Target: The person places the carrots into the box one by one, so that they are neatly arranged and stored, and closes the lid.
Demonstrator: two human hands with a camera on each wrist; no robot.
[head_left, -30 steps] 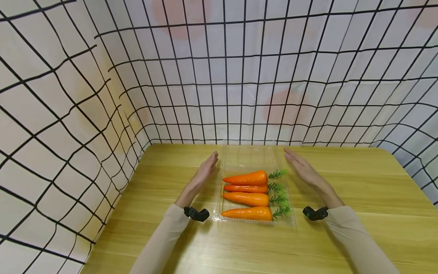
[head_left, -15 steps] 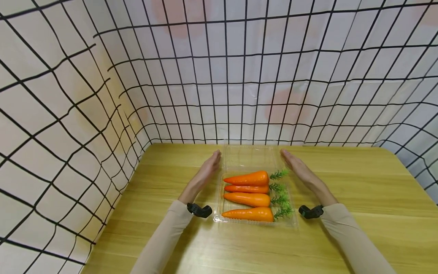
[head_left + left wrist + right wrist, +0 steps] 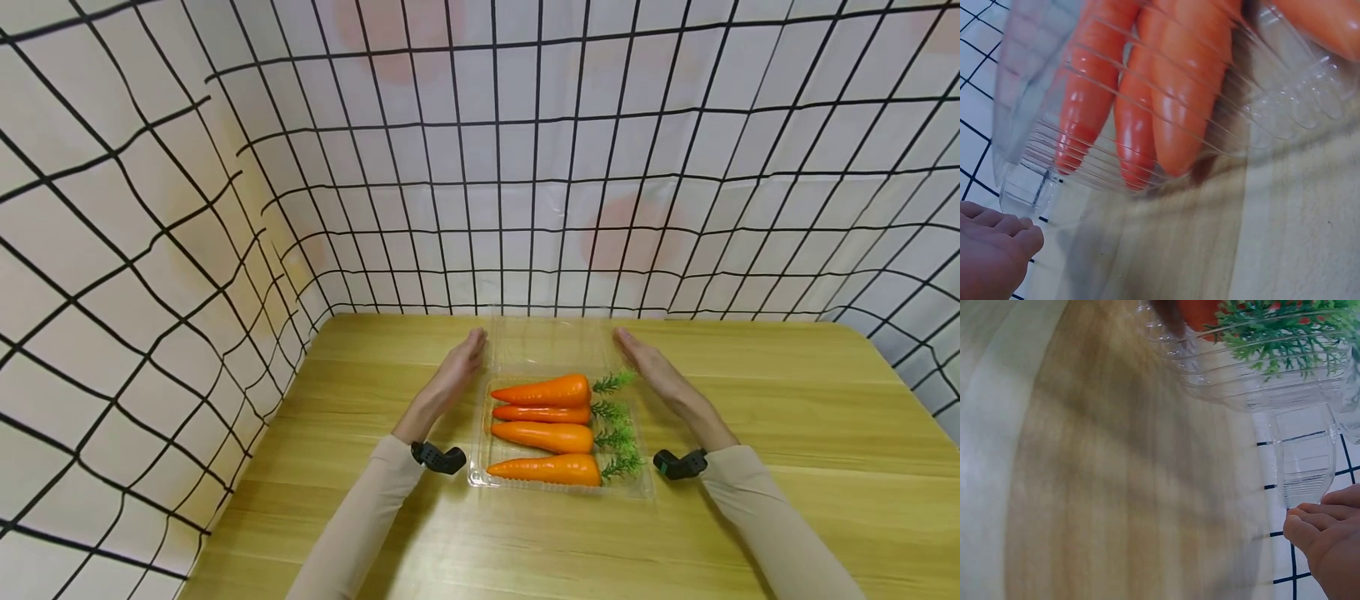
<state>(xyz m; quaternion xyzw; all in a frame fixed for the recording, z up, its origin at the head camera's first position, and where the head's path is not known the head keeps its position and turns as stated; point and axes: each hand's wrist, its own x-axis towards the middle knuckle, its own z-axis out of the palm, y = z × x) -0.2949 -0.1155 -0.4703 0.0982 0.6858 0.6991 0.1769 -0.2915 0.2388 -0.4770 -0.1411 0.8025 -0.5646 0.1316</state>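
Observation:
A clear plastic clamshell box [image 3: 477, 477] lies on the table with its lid [image 3: 547, 343] folded back toward the grid wall. Inside the tray, several orange carrots [image 3: 543, 470] lie side by side, tips to the left, green tops [image 3: 620, 462] to the right. My left hand [image 3: 455, 368] stands beside the lid's left side, fingers straight and holding nothing. On the other side, my right hand [image 3: 654, 367] is held straight near the lid's right edge, gripping nothing. In both wrist views the fingertips sit close to the clear plastic; whether they touch it I cannot tell.
The wooden table [image 3: 795, 400] stretches to both sides of the box. A white cloth wall with black grid lines [image 3: 540, 200] rises behind the table and at its sides. Each wrist carries a small black camera mount, at the left cuff [image 3: 438, 458] and right cuff [image 3: 680, 464].
Both hands have moved slightly inward, closer to the lid's sides, mostly in the first half second. The box and the carrots look unmoved on the table.

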